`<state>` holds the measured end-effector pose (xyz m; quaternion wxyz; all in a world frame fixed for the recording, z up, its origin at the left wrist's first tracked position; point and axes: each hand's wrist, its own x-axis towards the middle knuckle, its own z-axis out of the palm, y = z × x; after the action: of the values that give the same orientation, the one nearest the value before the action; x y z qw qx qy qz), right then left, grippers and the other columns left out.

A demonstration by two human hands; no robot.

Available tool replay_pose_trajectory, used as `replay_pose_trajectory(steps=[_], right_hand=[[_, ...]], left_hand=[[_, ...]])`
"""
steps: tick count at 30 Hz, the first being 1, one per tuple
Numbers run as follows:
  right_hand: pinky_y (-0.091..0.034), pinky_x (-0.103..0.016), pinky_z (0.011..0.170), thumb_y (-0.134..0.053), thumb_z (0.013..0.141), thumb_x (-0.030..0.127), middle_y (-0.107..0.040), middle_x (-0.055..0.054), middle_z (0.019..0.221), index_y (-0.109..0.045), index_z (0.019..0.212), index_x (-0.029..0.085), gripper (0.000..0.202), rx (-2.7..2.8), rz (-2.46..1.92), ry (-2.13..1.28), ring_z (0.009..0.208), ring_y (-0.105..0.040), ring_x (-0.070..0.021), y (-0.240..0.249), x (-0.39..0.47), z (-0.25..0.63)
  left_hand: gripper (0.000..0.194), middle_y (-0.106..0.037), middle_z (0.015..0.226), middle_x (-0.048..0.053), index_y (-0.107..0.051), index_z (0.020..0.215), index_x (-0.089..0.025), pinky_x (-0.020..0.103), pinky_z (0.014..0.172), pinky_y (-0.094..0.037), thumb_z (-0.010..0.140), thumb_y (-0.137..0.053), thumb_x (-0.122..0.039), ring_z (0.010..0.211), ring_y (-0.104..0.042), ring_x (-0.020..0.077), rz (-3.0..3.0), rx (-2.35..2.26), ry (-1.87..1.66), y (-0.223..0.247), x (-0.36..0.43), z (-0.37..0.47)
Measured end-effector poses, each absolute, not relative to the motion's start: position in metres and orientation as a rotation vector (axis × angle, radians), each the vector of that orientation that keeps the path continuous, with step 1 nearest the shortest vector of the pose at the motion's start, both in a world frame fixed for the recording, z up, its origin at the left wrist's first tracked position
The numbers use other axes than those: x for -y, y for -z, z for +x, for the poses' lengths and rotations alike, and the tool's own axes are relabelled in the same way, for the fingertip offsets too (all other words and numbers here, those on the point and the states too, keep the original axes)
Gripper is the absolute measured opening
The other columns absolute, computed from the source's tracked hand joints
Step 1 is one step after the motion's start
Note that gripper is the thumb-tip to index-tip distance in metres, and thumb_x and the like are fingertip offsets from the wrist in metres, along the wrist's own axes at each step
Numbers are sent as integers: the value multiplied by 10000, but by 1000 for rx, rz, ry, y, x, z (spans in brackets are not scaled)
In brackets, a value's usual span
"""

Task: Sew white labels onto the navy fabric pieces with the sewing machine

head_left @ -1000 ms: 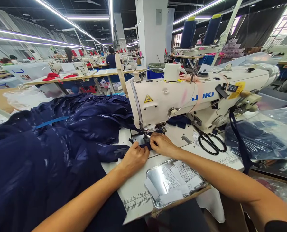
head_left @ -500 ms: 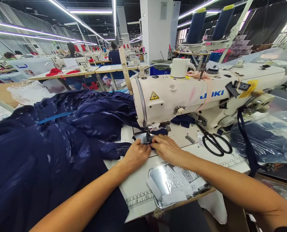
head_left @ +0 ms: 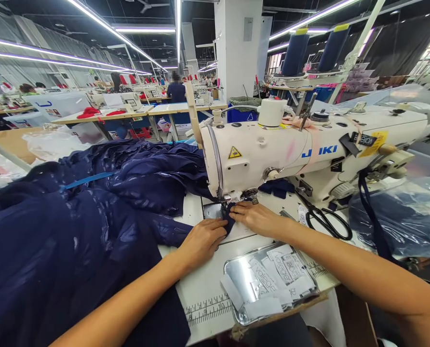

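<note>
Navy fabric (head_left: 102, 226) spreads in a large heap over the left side, and part of it runs under the needle area of a white sewing machine (head_left: 251, 149). Beside the metal needle plate (head_left: 212, 211), my left hand (head_left: 205, 238) rests palm down, its fingers together at the edge of the fabric. My right hand (head_left: 253, 218) lies just right of the needle, fingertips pressed on a small navy piece (head_left: 229, 224). The tips of both hands are close together but apart. Whether either hand pinches the cloth is hard to see.
Black scissors (head_left: 329, 221) lie right of my right hand. A metal tray (head_left: 236, 267) of white labels (head_left: 263, 277) sits at the table's front edge. Bagged navy cloth (head_left: 399, 217) is at the right. Two thread cones (head_left: 294, 53) stand behind.
My left hand has shifted slightly down, its fingers flatter and less curled. More of the navy piece shows between my hands. The view has tilted slightly, moving the scene down and right.
</note>
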<state>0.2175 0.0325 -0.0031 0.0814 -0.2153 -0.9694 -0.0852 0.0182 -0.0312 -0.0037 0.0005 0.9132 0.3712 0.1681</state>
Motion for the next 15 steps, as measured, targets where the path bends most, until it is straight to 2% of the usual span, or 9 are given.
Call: replay_pose_trajectory(steps=[5, 11, 15], right_hand=[[-494, -341, 818, -428, 819, 55, -547, -155, 1163, -547, 1122, 88, 328, 2869, -666, 216, 1068, -511, -233, 11, -35, 217], [-478, -319, 867, -416, 798, 15, -537, -151, 1191, -543, 1134, 76, 365, 2836, -623, 139, 1115, -491, -214, 14, -40, 218], [-463, -317, 895, -419, 797, 20, -529, -137, 1209, -541, 1148, 99, 379, 2838, -642, 99, 1124, -489, -205, 15, -42, 218]], left_hand=[[191, -639, 1067, 69, -616, 759, -159, 345, 871, -467, 803, -452, -72, 992, -580, 195, 2889, -1247, -600, 5, 29, 27], [211, -652, 1023, 100, -623, 781, -145, 346, 785, -504, 778, -445, -32, 896, -617, 199, 2914, -1324, -588, 9, 30, 32], [210, -654, 1017, 104, -621, 792, -138, 357, 776, -504, 770, -446, -24, 907, -615, 213, 2924, -1338, -586, 10, 29, 33]])
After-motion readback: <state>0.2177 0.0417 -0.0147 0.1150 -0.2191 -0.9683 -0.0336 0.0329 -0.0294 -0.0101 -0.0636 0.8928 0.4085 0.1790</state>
